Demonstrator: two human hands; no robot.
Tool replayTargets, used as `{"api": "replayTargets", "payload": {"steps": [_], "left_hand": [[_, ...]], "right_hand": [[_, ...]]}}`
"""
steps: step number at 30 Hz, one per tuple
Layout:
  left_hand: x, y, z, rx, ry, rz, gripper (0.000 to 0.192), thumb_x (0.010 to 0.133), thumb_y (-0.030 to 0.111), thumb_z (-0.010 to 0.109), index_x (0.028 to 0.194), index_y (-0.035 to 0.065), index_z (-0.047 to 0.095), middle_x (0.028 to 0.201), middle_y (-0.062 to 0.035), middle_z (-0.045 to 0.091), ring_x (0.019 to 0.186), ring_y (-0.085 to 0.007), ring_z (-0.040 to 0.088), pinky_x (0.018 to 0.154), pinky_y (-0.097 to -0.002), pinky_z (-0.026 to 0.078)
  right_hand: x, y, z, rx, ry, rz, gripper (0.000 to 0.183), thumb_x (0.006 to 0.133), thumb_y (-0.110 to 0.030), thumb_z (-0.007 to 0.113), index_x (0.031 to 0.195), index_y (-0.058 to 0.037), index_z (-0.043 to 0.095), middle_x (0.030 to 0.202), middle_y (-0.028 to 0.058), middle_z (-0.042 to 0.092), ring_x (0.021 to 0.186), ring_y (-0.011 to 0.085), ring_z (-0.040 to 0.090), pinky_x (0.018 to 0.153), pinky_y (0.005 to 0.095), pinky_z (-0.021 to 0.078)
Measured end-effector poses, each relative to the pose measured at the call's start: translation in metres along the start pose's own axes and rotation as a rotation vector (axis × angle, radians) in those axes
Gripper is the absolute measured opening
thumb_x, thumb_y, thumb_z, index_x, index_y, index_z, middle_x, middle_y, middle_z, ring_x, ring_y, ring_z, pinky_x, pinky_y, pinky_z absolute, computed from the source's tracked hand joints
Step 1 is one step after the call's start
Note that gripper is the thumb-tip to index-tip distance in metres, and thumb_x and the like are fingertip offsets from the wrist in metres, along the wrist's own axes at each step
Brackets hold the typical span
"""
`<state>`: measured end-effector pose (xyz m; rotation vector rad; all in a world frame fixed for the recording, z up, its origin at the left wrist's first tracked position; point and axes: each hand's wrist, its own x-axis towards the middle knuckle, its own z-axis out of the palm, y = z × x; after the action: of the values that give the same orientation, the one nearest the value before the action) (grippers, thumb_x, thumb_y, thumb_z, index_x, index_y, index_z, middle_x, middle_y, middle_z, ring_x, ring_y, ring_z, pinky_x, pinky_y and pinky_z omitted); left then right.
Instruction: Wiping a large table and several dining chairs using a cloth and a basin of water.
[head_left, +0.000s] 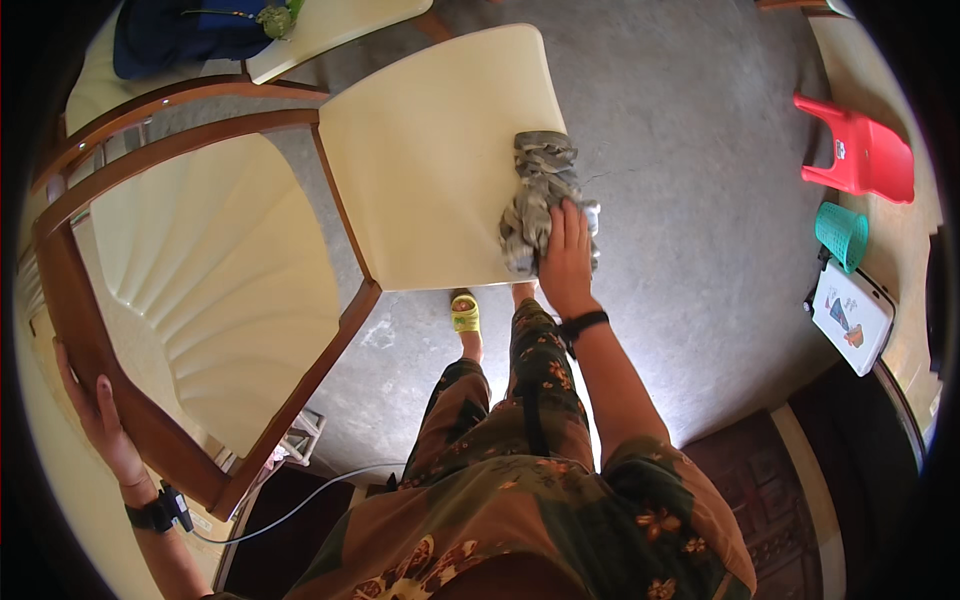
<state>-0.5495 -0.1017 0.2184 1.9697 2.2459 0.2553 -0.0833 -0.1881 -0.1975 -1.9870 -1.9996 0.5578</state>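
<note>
A wooden chair with a cream seat (442, 172) and a cream, fan-ribbed backrest (225, 300) stands before me. My left hand (101, 424) holds the brown wooden top rail (142, 405) of its back, thumb and fingers lying along the wood. Under my right hand (568, 262) is a bunched grey patterned cloth (544, 176), pressed against the seat near its front edge. Part of the cloth hangs past that edge. The palm side of my right hand is hidden.
A second chair (337, 30) stands at upper left, with dark blue fabric (172, 37) on it. Along the right wall are a red plastic stool (862, 154), a green perforated basket (841, 234) and a white printed case (851, 319). A grey cable (300, 495) runs from my left wrist.
</note>
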Motion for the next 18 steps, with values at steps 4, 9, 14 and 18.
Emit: {"api": "replayTargets", "payload": {"steps": [4,9,14,18], "left_hand": [[0.002,-0.001,0.003,0.018,0.008,-0.017,0.056,0.099,0.025,0.046,0.147,0.0045,0.028,0.152,-0.0104,0.031,0.14,-0.0243,0.028,0.114,-0.0354,0.019],[0.001,-0.002,0.005,-0.023,-0.003,-0.034,0.057,0.098,0.03,0.046,0.147,0.0057,0.029,0.152,-0.0105,0.031,0.137,-0.0253,0.032,0.113,-0.0357,0.024],[-0.003,-0.024,-0.005,-0.006,-0.003,-0.099,0.056,0.099,0.031,0.046,0.147,0.0084,0.03,0.15,-0.0105,0.033,0.134,-0.0245,0.036,0.11,-0.0351,0.03],[-0.008,-0.029,-0.009,-0.005,0.008,-0.119,0.055,0.098,0.03,0.047,0.147,0.0083,0.032,0.149,-0.0102,0.035,0.132,-0.0233,0.038,0.108,-0.0338,0.032]], "right_hand": [[0.124,0.0,-0.003,0.333,0.104,0.089,0.075,0.073,-0.01,0.073,0.132,0.0081,0.03,0.135,0.0317,0.035,0.12,0.0476,0.041,0.101,0.046,0.0374],[0.282,-0.007,0.015,0.327,0.222,0.036,0.057,0.084,-0.03,0.062,0.125,0.0034,0.042,0.112,0.0282,0.056,0.1,0.0471,0.055,0.084,0.0485,0.0468],[0.337,0.043,0.04,0.216,0.201,0.017,0.017,0.09,-0.022,0.055,0.089,-0.0072,0.063,0.077,0.0157,0.063,0.077,0.0273,0.063,0.063,0.0394,0.0505],[0.242,0.045,0.022,0.476,0.048,0.156,0.046,0.088,-0.037,0.059,0.106,0.0045,0.051,0.097,0.0314,0.062,0.094,0.0491,0.057,0.081,0.0515,0.0448]]}}
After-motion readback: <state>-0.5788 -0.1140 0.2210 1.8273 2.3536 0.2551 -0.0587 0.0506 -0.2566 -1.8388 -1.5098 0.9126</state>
